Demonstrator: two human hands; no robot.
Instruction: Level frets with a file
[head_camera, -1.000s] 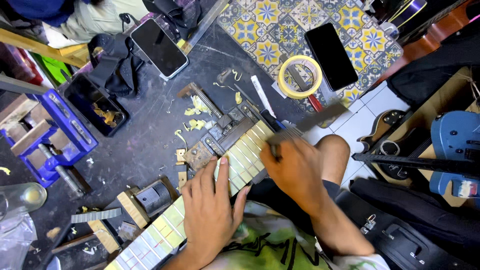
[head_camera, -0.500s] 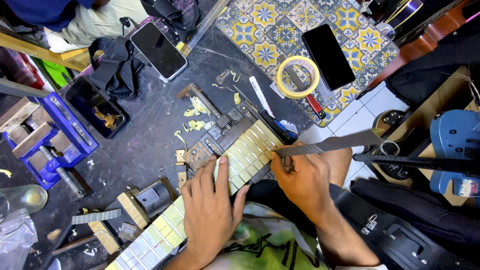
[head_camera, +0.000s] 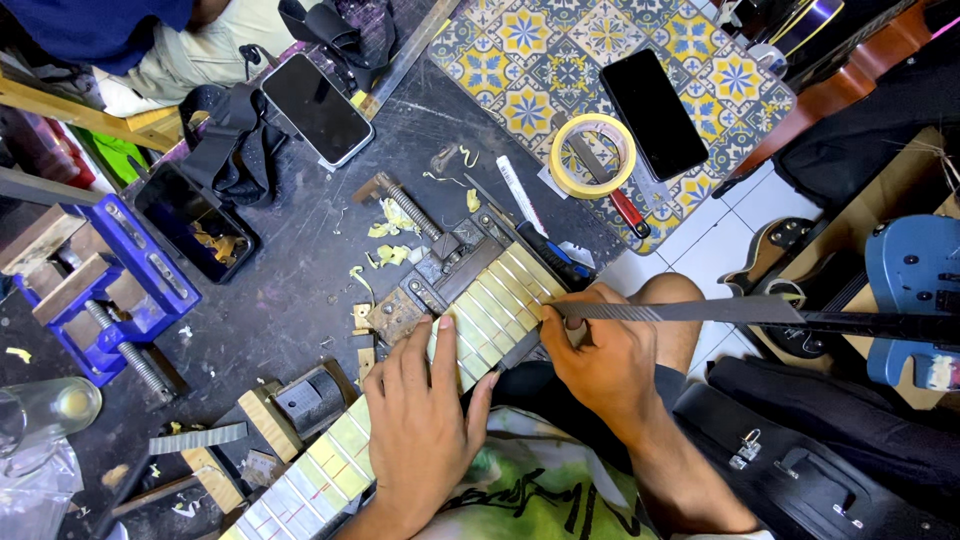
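Firmly pressed left hand (head_camera: 425, 420) flat on guitar neck (head_camera: 480, 310), right hand (head_camera: 605, 360) clamped round file (head_camera: 690, 312); risked gouging wood if file slipped sideways.

Two bare hands, no gloves, rings or watch visible. Left hand (head_camera: 425, 415) shows its back, five fingers, short plain nails. Right hand (head_camera: 600, 355) also shows its back, knuckles toward camera. Both forearms bare, no sleeves reaching the wrists. Bare knee (head_camera: 668, 292) visible above the right hand, so legs uncovered there. Light T-shirt with green, yellow and black print (head_camera: 535, 495) at the bottom edge, fabric creased. Dark shorts edge (head_camera: 525, 385) just above the shirt.
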